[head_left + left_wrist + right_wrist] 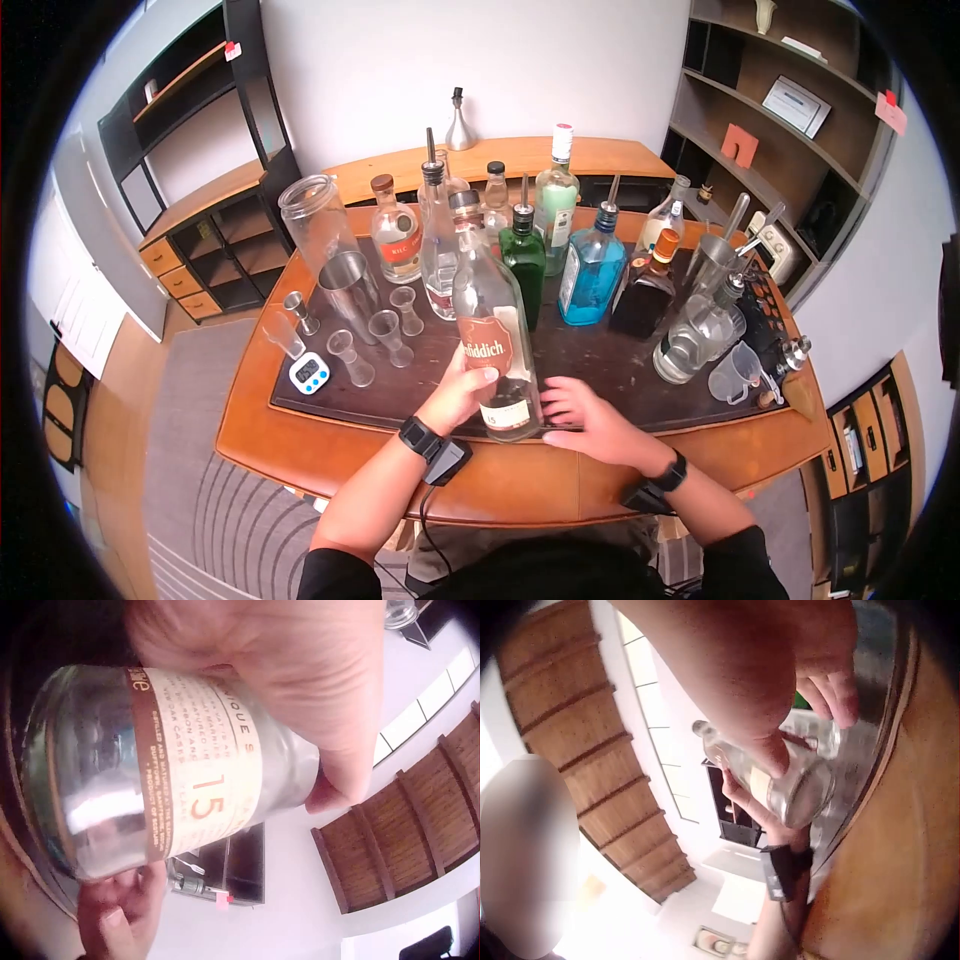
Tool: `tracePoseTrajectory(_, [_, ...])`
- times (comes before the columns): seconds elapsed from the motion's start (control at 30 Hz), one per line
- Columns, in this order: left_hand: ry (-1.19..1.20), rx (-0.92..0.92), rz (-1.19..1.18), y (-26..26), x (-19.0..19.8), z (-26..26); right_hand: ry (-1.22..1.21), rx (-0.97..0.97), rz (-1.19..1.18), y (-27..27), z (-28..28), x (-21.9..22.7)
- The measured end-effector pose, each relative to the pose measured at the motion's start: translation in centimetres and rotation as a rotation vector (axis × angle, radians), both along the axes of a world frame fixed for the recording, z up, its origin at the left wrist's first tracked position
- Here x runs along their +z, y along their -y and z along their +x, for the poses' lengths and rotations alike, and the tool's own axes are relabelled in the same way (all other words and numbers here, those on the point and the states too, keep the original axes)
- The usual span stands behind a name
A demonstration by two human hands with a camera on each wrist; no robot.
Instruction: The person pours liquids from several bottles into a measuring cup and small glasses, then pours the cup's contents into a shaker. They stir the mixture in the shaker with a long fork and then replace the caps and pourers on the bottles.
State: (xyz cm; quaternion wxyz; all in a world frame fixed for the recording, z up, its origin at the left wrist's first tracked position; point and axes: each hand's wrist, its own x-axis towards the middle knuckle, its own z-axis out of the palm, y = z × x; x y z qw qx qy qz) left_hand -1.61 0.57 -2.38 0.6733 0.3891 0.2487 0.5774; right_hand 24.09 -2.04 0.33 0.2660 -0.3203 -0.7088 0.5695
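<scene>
Desk (520, 480): leather-edged. Left hand (462, 392): fingers curled round labelled bottle (490, 340). Right hand (598, 425): fingers spread, beside bottle base.

The left hand (277, 682) was cut off at twelve o'clock in the left wrist view; in the right, an eight-o'clock oval (529, 859) was blurred.
</scene>
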Motion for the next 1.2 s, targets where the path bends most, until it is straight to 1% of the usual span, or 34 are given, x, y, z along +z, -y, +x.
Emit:
tracePoseTrajectory(0.07, [0.009,-0.003,-0.005,0.6,0.7,0.5,-0.264,0.162,-0.317,-1.0,-2.9,-2.2])
tracePoseTrajectory(0.1, [0.021,-0.004,-0.004,0.8,1.1,0.5,-0.267,0.159,-0.318,-0.9,-3.7,-2.3])
tracePoseTrajectory(0.13, [0.020,-0.005,-0.006,0.7,1.2,0.4,-0.420,0.206,-0.500,-0.8,-4.4,-2.5])
tracePoseTrajectory(0.17, [0.044,-0.084,-0.014,0.6,1.2,0.3,-0.569,0.252,-0.683,-0.8,-4.8,-2.5])
tracePoseTrajectory(0.2, [0.072,-0.162,-0.026,0.5,1.1,0.2,-0.565,0.250,-0.690,-0.8,-4.8,-2.2])
tracePoseTrajectory(0.23, [0.080,-0.228,0.007,0.4,1.1,0.1,-0.615,0.317,-0.758,-0.5,-4.7,-1.9])
tracePoseTrajectory(0.27, [0.093,-0.230,-0.007,0.6,1.2,0.1,-0.665,0.380,-0.828,-0.3,-4.4,-1.9])
tracePoseTrajectory(0.33, [0.137,-0.393,-0.068,1.1,2.1,0.3,-0.656,0.377,-0.848,0.2,-4.0,-2.4])
tracePoseTrajectory(0.4, [0.105,-0.392,-0.051,1.0,2.8,0.7,-0.436,0.159,-0.407,1.3,-4.0,-2.0])
tracePoseTrajectory(0.43, [-0.013,-0.338,0.016,0.8,2.8,0.6,-0.409,0.042,-0.308,2.1,-4.5,-1.1])
tracePoseTrajectory(0.47, [-0.134,-0.283,0.084,0.8,2.9,0.5,-0.418,0.040,-0.310,2.0,-4.4,-1.3])
tracePoseTrajectory(0.5, [-0.206,-0.197,0.104,1.1,3.5,0.6,-0.278,-0.096,-0.051,2.0,-4.4,-1.5])
tracePoseTrajectory(0.53, [-0.218,-0.201,0.100,1.1,3.4,0.8,-0.133,-0.232,0.203,2.0,-4.3,-1.8])
tracePoseTrajectory(0.57, [-0.218,-0.100,0.136,1.2,3.1,1.3,-0.010,-0.309,0.318,1.9,-4.2,-1.5])
tracePoseTrajectory(0.6, [-0.215,0.001,0.174,1.2,2.8,1.5,-0.017,-0.311,0.312,2.0,-4.2,-1.3])
tracePoseTrajectory(0.67, [-0.204,0.013,0.154,1.1,2.3,1.5,0.079,-0.390,0.486,2.2,-4.2,-1.0])
tracePoseTrajectory(0.73, [-0.082,-0.055,0.057,1.3,2.5,1.3,0.089,-0.354,0.522,2.4,-3.9,-1.3])
tracePoseTrajectory(0.8, [-0.084,-0.031,0.047,1.0,2.2,0.7,-0.043,-0.180,0.318,2.6,-3.8,-1.5])
tracePoseTrajectory(0.83, [-0.015,-0.095,0.019,0.8,2.2,0.5,-0.120,-0.084,0.216,2.5,-3.8,-1.6])
tracePoseTrajectory(0.87, [0.056,-0.157,-0.011,0.7,2.2,0.3,-0.125,-0.070,0.211,2.5,-3.9,-1.3])
tracePoseTrajectory(0.93, [0.039,-0.142,-0.038,0.8,2.2,0.3,-0.164,0.011,0.098,2.6,-4.0,-0.7])
tracePoseTrajectory(1.0, [0.014,-0.169,-0.008,0.7,2.0,0.3,-0.141,0.024,0.132,2.5,-4.0,-1.0])
tracePoseTrajectory(1.03, [0.076,-0.225,0.032,0.6,1.8,0.0,-0.114,0.028,0.172,2.5,-3.9,-1.0])
tracePoseTrajectory(1.2, [0.062,-0.235,0.024,0.8,2.0,0.0,-0.075,0.019,0.164,2.9,-3.8,-0.5])
